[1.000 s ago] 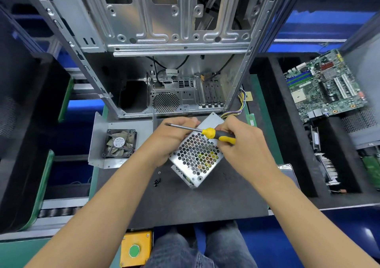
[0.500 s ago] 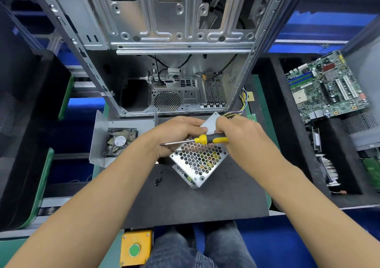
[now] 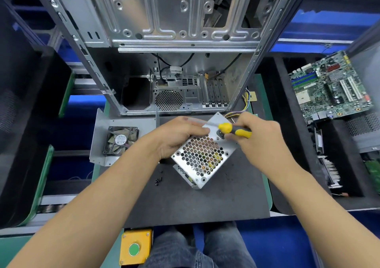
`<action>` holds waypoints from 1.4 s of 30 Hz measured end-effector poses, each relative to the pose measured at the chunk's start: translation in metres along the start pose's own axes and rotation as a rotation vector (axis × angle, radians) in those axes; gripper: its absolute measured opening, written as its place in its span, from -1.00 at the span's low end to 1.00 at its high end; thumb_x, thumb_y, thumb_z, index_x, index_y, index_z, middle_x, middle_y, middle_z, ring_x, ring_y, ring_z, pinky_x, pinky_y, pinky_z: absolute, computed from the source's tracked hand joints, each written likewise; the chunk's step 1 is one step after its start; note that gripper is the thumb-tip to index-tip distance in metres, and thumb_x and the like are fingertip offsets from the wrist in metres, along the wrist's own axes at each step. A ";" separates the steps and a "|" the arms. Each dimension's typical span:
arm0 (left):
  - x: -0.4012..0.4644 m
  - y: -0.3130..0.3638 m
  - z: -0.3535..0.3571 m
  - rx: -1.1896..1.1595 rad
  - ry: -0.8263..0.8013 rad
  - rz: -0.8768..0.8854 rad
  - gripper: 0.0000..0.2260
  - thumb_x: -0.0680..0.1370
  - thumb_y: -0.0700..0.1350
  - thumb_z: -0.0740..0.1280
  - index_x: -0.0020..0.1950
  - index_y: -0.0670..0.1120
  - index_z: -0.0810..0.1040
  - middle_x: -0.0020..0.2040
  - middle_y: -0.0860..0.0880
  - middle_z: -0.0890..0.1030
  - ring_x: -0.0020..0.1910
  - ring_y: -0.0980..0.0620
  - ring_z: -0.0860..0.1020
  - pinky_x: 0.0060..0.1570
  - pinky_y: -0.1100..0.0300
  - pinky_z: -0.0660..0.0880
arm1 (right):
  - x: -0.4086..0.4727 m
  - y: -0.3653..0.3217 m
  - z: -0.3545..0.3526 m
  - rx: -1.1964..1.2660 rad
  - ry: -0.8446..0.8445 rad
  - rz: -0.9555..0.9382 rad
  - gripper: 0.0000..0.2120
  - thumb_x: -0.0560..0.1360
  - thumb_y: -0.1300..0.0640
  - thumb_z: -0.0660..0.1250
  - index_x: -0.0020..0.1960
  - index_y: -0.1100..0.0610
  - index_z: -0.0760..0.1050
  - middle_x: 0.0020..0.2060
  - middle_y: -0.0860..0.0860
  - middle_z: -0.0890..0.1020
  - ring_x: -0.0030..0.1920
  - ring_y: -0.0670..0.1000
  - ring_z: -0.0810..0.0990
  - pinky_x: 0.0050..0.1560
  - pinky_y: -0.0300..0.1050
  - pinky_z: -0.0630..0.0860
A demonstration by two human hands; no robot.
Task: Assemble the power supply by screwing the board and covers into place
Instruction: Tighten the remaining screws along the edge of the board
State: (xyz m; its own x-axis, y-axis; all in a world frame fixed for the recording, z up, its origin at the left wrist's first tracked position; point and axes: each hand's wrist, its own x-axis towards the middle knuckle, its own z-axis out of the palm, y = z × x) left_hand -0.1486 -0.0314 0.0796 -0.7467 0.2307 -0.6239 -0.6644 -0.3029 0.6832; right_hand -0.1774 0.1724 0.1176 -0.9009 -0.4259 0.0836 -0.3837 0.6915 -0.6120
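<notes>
The power supply, a silver metal box with a honeycomb-perforated cover facing up, sits tilted on the dark mat of the tabletop, just in front of the open computer case. The left hand rests on the box's upper-left edge, its fingers curled over that edge and holding it. The right hand grips a screwdriver with a yellow-and-black handle; its fingers are wrapped round the handle, and the blurred shaft reaches left across the top of the cover toward the left hand's fingertips. A bundle of coloured wires comes out from the box's far corner. A few small black screws lie loose on the mat, near the box's lower-left side. To the left, a cooling fan lies on a grey metal plate. On the right, well apart, a green motherboard sits in a dark tray. A yellow box with 1 green button is at the near edge.
</notes>
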 end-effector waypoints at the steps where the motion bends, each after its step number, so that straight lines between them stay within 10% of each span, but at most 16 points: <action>1: 0.000 0.000 0.000 -0.006 0.004 -0.007 -0.83 0.59 -0.34 0.29 0.08 -0.22 0.66 -0.18 -0.18 0.70 -0.29 -0.02 0.66 -0.23 0.15 0.64 | -0.001 0.003 -0.001 0.078 0.042 0.070 -0.61 0.42 0.16 0.54 -0.32 0.03 0.30 -0.50 -0.07 0.42 -0.40 -0.08 0.36 -0.44 -0.25 0.26; 8: 0.003 0.005 0.008 0.120 0.076 -0.013 -0.89 0.52 -0.33 0.41 0.01 -0.21 0.66 -0.23 -0.18 0.69 -0.35 -0.03 0.65 -0.30 0.15 0.63 | -0.004 0.004 -0.004 0.254 -0.038 0.169 -0.75 0.41 0.14 0.53 -0.26 0.00 0.44 -0.23 -0.21 0.67 -0.28 -0.17 0.54 -0.28 -0.38 0.42; 12: 0.004 0.007 0.014 0.209 0.132 -0.008 -0.85 0.47 -0.32 0.46 0.03 -0.25 0.66 -0.27 -0.16 0.67 -0.40 -0.01 0.60 -0.33 0.19 0.59 | -0.003 0.000 0.004 0.183 -0.069 0.158 -0.76 0.45 0.02 0.48 -0.15 0.13 0.48 -0.25 0.09 0.62 -0.21 0.10 0.52 -0.19 0.05 0.49; 19: 0.006 0.009 0.017 0.324 0.172 0.001 -0.80 0.41 -0.29 0.51 0.02 -0.21 0.68 -0.19 -0.19 0.69 -0.28 -0.09 0.60 -0.14 0.03 0.56 | -0.010 -0.006 -0.009 0.275 0.067 0.144 -0.71 0.48 -0.19 0.29 -0.24 -0.03 0.32 -0.44 -0.12 0.43 -0.42 -0.12 0.33 -0.43 -0.34 0.27; 25: 0.008 0.008 0.017 0.336 0.180 -0.006 -0.80 0.41 -0.26 0.52 0.02 -0.16 0.67 -0.22 -0.16 0.71 -0.36 -0.06 0.63 -0.22 0.05 0.61 | -0.040 0.012 -0.023 0.355 0.222 0.031 -0.89 0.56 0.05 0.29 0.08 -0.05 0.53 -0.40 -0.01 0.43 -0.40 -0.06 0.35 -0.36 -0.35 0.28; 31: 0.008 0.007 0.019 0.360 0.208 0.004 -0.86 0.41 -0.24 0.52 -0.06 -0.13 0.67 -0.24 -0.14 0.71 -0.36 -0.06 0.63 -0.29 0.09 0.60 | -0.055 0.016 -0.022 0.805 0.447 0.222 -0.87 0.39 0.02 0.49 -0.07 -0.02 0.68 -0.32 -0.08 0.66 -0.32 -0.07 0.58 -0.23 -0.22 0.51; 42: 0.007 0.007 0.020 0.344 0.214 -0.002 -0.89 0.43 -0.25 0.52 -0.07 -0.13 0.68 -0.23 -0.17 0.71 -0.37 -0.06 0.62 -0.31 0.10 0.61 | -0.059 -0.001 -0.006 0.747 0.558 0.317 -0.81 0.50 -0.16 0.30 -0.18 -0.08 0.54 -0.35 -0.02 0.67 -0.39 -0.07 0.60 -0.41 -0.26 0.50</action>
State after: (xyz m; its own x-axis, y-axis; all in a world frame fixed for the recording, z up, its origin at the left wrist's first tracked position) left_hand -0.1589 -0.0133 0.0880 -0.7463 0.0220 -0.6653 -0.6646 0.0329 0.7465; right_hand -0.1251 0.2004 0.1176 -0.9801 0.1852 0.0720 -0.0545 0.0980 -0.9937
